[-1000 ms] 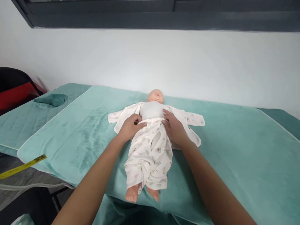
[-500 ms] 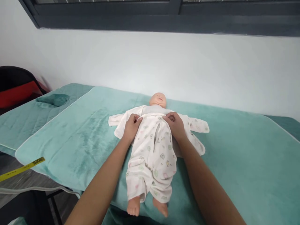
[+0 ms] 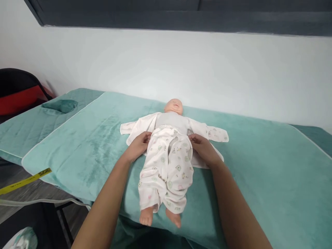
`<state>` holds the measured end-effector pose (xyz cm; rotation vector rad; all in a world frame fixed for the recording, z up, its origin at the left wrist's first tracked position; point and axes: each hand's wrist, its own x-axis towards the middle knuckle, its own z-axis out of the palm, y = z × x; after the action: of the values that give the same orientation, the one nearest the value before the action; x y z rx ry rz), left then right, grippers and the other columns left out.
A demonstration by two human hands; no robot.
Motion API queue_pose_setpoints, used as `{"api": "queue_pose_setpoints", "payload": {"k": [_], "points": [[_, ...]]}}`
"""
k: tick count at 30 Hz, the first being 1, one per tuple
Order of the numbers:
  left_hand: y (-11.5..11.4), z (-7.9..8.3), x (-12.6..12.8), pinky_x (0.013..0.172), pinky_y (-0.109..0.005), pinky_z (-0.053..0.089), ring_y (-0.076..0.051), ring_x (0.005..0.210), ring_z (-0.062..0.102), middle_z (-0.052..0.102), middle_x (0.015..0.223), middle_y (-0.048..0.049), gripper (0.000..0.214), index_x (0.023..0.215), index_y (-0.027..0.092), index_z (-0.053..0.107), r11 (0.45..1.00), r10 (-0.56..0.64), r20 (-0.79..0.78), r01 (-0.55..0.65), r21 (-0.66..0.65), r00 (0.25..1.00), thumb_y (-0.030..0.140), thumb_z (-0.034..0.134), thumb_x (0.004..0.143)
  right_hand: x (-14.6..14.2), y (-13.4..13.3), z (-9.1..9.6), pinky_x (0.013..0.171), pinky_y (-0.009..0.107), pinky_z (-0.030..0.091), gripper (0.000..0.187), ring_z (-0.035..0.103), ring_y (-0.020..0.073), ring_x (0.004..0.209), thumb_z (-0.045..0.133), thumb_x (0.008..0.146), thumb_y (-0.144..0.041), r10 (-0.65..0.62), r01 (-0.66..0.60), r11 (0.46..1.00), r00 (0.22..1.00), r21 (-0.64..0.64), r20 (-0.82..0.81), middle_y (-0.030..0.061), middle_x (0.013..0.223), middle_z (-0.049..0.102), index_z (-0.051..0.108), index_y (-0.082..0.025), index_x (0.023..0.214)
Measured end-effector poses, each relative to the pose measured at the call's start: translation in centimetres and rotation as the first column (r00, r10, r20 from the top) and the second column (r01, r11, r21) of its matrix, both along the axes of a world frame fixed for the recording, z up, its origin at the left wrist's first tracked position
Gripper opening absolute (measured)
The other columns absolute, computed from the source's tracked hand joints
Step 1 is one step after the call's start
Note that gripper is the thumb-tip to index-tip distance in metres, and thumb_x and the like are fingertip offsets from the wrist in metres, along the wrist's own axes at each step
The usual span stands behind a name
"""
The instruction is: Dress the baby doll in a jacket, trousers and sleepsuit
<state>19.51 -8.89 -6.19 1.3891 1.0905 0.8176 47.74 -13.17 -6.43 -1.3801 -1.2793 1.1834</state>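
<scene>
A baby doll (image 3: pixel 173 106) lies on its back, head toward the wall and bare feet toward me. It wears white patterned trousers (image 3: pixel 178 169), with a grey opening at the crotch. Under its arms a white jacket (image 3: pixel 145 125) is spread open, showing the grey torso (image 3: pixel 172 121). My left hand (image 3: pixel 140 145) is at the trousers' left side by the hip, its fingers bent in against the cloth. On the opposite hip, my right hand (image 3: pixel 203 148) has its fingers curled at the trousers' edge. Both hands' fingertips are partly hidden.
A green plush cover (image 3: pixel 259 180) lies over the bed, which stands against a white wall (image 3: pixel 207 69). At left are a face hole (image 3: pixel 59 106), a black and red chair (image 3: pixel 22 100) and a yellow strap (image 3: pixel 26 181). A pale cable (image 3: pixel 44 200) runs below the bed edge.
Both hands have moved from the front of the waistband down and outward to the hips. More of the doll's grey torso shows above the trousers. The view has shifted slightly.
</scene>
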Motion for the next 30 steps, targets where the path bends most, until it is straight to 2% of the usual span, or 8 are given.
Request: {"api": "queue_pose_setpoints", "payload": {"k": [4,8,12,14,17,20,25,30], "points": [[0.0,0.4,-0.3,0.062,-0.023,0.044,-0.013,0.07,0.06,0.07,0.081,-0.0002,0.028,0.097,0.018,0.065,0.995,-0.038,0.087,0.046,-0.091,0.995,0.02,0.069,0.07,0.3,-0.4,0.0,0.08,0.029,0.045,0.027,0.06,0.0177,0.087,0.08,0.069,-0.033,0.075,-0.073,0.997,0.984,0.021,-0.164,-0.0005,0.093,0.069,0.069,-0.023,0.091],[0.3,-0.2,-0.5,0.06,-0.02,0.042,-0.009,0.059,0.051,0.061,0.066,0.005,0.017,0.082,0.018,0.062,0.994,-0.023,0.196,0.044,-0.102,0.98,0.021,0.072,0.069,0.3,-0.4,0.2,0.081,0.031,0.047,0.03,0.061,0.0192,0.09,0.084,0.067,-0.032,0.123,-0.124,0.992,0.958,0.011,-0.258,0.0017,0.095,0.069,0.071,-0.022,0.092],[0.3,-0.6,-0.2,0.062,-0.021,0.042,-0.01,0.065,0.055,0.063,0.073,0.0034,0.019,0.082,0.018,0.063,0.992,0.065,0.333,-0.024,-0.124,0.941,0.028,0.074,0.07,0.1,-0.4,0.2,0.079,0.032,0.047,0.024,0.06,0.0184,0.086,0.082,0.07,-0.034,0.181,-0.177,0.983,0.944,0.037,-0.276,0.0015,0.09,0.066,0.069,-0.02,0.085],[0.2,-0.6,0.1,0.065,-0.023,0.045,-0.012,0.069,0.057,0.064,0.077,0.0016,0.023,0.085,0.018,0.065,0.987,0.119,0.405,-0.064,-0.148,0.906,0.035,0.074,0.072,0.1,-0.2,0.0,0.075,0.031,0.047,0.025,0.058,0.0174,0.08,0.082,0.069,-0.036,0.16,-0.153,0.987,0.949,0.047,-0.272,0.0006,0.084,0.064,0.067,-0.02,0.081],[0.2,-0.4,0.4,0.07,-0.025,0.046,-0.014,0.076,0.058,0.066,0.083,-0.0009,0.033,0.09,0.018,0.067,0.982,0.17,0.423,-0.118,-0.147,0.89,0.046,0.073,0.074,0.1,0.2,-0.7,0.065,0.028,0.043,0.027,0.052,0.0142,0.067,0.08,0.069,-0.04,0.101,-0.089,0.994,0.962,0.057,-0.252,-0.0029,0.071,0.058,0.063,-0.021,0.077],[0.1,-0.4,0.3,0.067,-0.023,0.042,-0.013,0.075,0.056,0.065,0.086,-0.0005,0.035,0.092,0.018,0.069,0.987,0.157,0.34,-0.13,-0.1,0.927,0.045,0.077,0.07,0.0,0.2,-0.9,0.065,0.027,0.041,0.026,0.05,0.0132,0.066,0.079,0.071,-0.04,0.126,-0.11,0.99,0.971,0.088,-0.202,-0.0035,0.071,0.058,0.063,-0.021,0.076],[-0.1,-0.7,-0.4,0.058,-0.022,0.033,-0.01,0.065,0.046,0.054,0.073,0.0032,0.031,0.08,0.018,0.061,0.997,0.06,0.265,-0.047,-0.058,0.962,0.036,0.082,0.065,0.2,-0.5,0.3,0.075,0.029,0.043,0.02,0.055,0.0157,0.078,0.077,0.075,-0.037,0.299,-0.289,0.952,0.948,0.096,-0.106,-0.0001,0.082,0.062,0.068,-0.019,0.08],[-0.2,-1.5,-0.4,0.058,-0.022,0.032,-0.01,0.065,0.043,0.049,0.074,0.0039,0.032,0.079,0.02,0.051,0.979,0.152,0.297,-0.184,0.084,0.943,0.039,0.075,0.073,0.5,-0.7,2.2,0.078,0.032,0.046,0.015,0.058,0.0188,0.084,0.075,0.074,-0.035,0.465,-0.469,0.882,0.881,0.035,0.09,0.0019,0.091,0.063,0.07,-0.02,0.075]]}}
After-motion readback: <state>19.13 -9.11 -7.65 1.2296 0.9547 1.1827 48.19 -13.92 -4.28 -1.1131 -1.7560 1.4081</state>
